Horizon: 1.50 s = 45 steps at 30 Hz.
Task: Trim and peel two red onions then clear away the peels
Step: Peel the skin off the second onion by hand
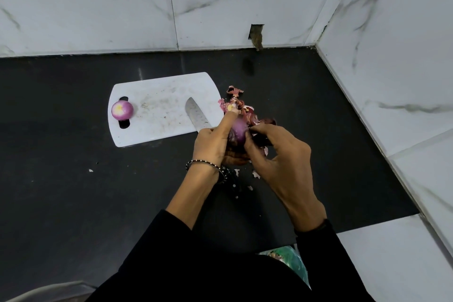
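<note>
2 hands [210,144] [282,162] hold 1 onion [238,131] beside board [157,108]

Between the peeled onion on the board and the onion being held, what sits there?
In the head view: bare, stained cutting board, then the knife blade lying by the board's right edge, just left of the held onion.

1. The board [157,115] lies on the table [61,179], left of centre.
2. One onion [122,110] sits on its left end.
3. The knife [196,115] lies on its right end.
4. Peels [235,103] lie just right of the board.
5. The other onion [238,131] is between left hand [212,144] and right hand [282,154], before the peels.
</note>
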Motion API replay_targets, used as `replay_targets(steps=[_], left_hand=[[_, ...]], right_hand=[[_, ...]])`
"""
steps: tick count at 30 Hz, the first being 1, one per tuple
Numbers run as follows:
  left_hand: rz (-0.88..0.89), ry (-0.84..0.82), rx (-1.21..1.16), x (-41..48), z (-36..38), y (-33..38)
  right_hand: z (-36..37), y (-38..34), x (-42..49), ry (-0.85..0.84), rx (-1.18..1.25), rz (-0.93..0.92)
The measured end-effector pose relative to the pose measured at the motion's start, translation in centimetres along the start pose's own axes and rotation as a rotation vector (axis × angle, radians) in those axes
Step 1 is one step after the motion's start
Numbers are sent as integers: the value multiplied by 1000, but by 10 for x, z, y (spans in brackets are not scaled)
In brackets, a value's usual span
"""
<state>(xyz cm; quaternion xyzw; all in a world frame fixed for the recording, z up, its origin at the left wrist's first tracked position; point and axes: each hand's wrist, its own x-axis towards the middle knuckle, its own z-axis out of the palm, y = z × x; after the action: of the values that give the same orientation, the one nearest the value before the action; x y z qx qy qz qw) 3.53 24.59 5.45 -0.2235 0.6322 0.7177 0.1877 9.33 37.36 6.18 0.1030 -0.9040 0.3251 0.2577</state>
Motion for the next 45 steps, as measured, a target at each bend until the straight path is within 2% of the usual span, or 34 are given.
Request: replay_targets(steps=[11, 14, 19, 23, 28, 35, 39, 42, 45], left_hand=[[146, 113, 162, -4, 0, -1], [133, 98, 177, -8, -1, 1], [-2, -20, 67, -11, -5, 5], [-25, -82, 117, -6, -9, 8], [-31, -113, 235, 0, -8, 11], [21, -233, 369, 3, -9, 13], [101, -281, 323, 7, -8, 9], [186, -204, 175, 3, 0, 7], [194, -185, 84, 3, 5, 6]], right_hand=[[6, -8, -3, 15, -66, 14], [9, -8, -2, 8, -34, 63], [7, -6, 1, 25, 147, 233], [3, -1, 1, 6, 172, 147], [-4, 12, 3, -201, 114, -60], [-6, 12, 9, -232, 171, -67], [-3, 5, 15, -135, 167, 23], [-1, 4, 18, -83, 182, 55], [-1, 2, 18, -64, 153, 45]])
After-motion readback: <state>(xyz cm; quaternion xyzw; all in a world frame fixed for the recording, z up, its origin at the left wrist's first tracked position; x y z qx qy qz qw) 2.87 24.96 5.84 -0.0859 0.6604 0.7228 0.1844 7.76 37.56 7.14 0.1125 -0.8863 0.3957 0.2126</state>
